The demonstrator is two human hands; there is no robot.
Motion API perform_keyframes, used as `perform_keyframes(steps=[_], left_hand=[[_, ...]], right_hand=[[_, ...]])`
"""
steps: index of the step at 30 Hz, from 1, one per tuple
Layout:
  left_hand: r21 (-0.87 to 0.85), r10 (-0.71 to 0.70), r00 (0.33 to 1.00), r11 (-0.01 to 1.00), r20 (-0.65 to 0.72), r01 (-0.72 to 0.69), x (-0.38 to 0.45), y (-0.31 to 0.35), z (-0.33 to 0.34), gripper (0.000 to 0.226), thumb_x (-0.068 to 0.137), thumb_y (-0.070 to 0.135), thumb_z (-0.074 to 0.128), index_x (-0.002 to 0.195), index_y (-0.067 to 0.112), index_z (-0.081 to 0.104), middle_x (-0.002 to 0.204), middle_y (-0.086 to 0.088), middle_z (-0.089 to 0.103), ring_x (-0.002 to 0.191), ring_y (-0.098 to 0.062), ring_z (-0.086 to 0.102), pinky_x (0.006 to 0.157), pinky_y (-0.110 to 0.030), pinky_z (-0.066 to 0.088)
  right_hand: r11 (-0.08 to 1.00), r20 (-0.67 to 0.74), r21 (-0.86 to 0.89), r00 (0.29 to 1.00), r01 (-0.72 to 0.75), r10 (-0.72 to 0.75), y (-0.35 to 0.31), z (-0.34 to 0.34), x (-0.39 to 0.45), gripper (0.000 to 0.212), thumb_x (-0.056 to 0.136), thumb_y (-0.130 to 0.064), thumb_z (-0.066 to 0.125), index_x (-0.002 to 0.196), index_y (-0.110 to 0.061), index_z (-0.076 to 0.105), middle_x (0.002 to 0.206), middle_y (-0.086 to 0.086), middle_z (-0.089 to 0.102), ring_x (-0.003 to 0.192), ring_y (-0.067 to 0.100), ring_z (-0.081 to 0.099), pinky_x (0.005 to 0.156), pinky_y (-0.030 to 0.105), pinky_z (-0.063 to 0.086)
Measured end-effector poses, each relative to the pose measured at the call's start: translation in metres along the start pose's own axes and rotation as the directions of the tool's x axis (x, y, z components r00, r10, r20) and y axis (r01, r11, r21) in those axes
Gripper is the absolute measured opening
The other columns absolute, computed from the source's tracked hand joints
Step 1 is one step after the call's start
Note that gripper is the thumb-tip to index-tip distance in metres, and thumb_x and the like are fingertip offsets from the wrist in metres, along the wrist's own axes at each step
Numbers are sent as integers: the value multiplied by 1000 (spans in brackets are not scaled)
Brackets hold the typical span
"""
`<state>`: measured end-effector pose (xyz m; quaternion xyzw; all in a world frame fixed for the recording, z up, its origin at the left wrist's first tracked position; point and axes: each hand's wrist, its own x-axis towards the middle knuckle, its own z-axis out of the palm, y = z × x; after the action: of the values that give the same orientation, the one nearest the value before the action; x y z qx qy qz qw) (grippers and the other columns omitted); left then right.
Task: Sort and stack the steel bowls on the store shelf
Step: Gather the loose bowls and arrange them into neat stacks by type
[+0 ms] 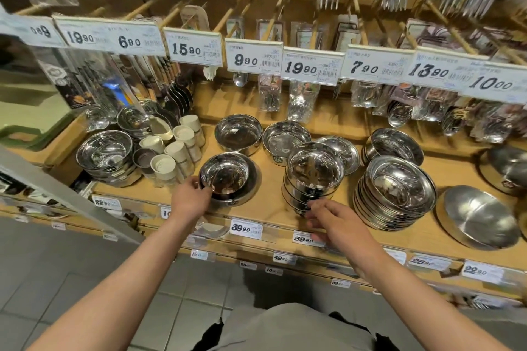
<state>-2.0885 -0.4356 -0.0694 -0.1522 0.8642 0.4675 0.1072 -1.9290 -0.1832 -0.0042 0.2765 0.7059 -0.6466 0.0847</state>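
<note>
**Prices Read on the Shelf Tags**

On the upper tag rail (256, 45), the white cards are marked, from the left end to the right: 19.90 (80, 37), 6.80 (129, 42), 15.90 (186, 50), 9.90 (245, 61), 19.90 (300, 68), 7.90 (364, 68), 13.90 (427, 71) and 10.00 (491, 84). Barcodes and small print are seen beside them but cannot be read. Along the front edge of the wooden shelf (271, 209), 22.90 (103, 203) and 39.90 (241, 228) are shown, with 39.90 (303, 239) repeated further right. Lower edges carry 49.90 (281, 258), 26.90 (423, 262) and 22.90 (474, 271).
</note>
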Motion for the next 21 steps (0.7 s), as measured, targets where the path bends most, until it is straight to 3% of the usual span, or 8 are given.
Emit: perform_keyframes(steps=[3, 7, 14, 18, 21], left_hand=[[31, -20, 1000, 999, 1, 20, 14, 4, 2, 23, 93, 10, 64, 116, 9, 66, 102, -9, 72, 94, -28, 67, 88, -42, 58], [180, -10, 1000, 984, -12, 11, 27, 10, 7, 29, 89, 8, 70, 118, 3, 67, 109, -15, 72, 100, -32, 68, 93, -45, 57], [381, -19, 999, 924, -28, 28, 33, 25, 21, 18, 86, 5, 69, 104, 2, 70, 101, -17, 72, 95, -33, 69, 83, -44, 61], [354, -11, 998, 935, -55, 29, 36, 34, 25, 24, 87, 5, 67, 111, 6, 68, 107, -18, 70, 100, -36, 67, 88, -47, 60], [293, -31, 998, 955, -57, 46, 34, 41, 20, 24, 85, 6, 69, 109, 9, 71, 105, -16, 70, 98, -34, 68, 87, -47, 60]], right_hand=[[1000, 27, 7, 1000, 5, -6, -4, 5, 1, 19, 105, -22, 52, 100, -25, 70, 94, 4, 71, 84, 12, 65, 75, 29, 58], [1000, 19, 20, 1000, 1, -1, -3, 8, 2, 18, 105, -20, 52, 108, -20, 70, 98, 6, 72, 86, 12, 66, 76, 28, 58], [999, -25, 33, 999, -37, 38, 6, -2, 0, 20, 105, -20, 50, 109, -20, 70, 92, 2, 72, 86, 12, 68, 78, 30, 59], [999, -19, 24, 999, -32, 32, -2, -8, 3, 20, 105, -17, 50, 112, -16, 69, 93, 4, 70, 84, 14, 65, 70, 25, 55], [999, -11, 30, 1000, -16, 16, -11, -9, 4, 21, 106, -16, 49, 115, -13, 68, 92, 4, 69, 83, 14, 65, 72, 27, 57]])
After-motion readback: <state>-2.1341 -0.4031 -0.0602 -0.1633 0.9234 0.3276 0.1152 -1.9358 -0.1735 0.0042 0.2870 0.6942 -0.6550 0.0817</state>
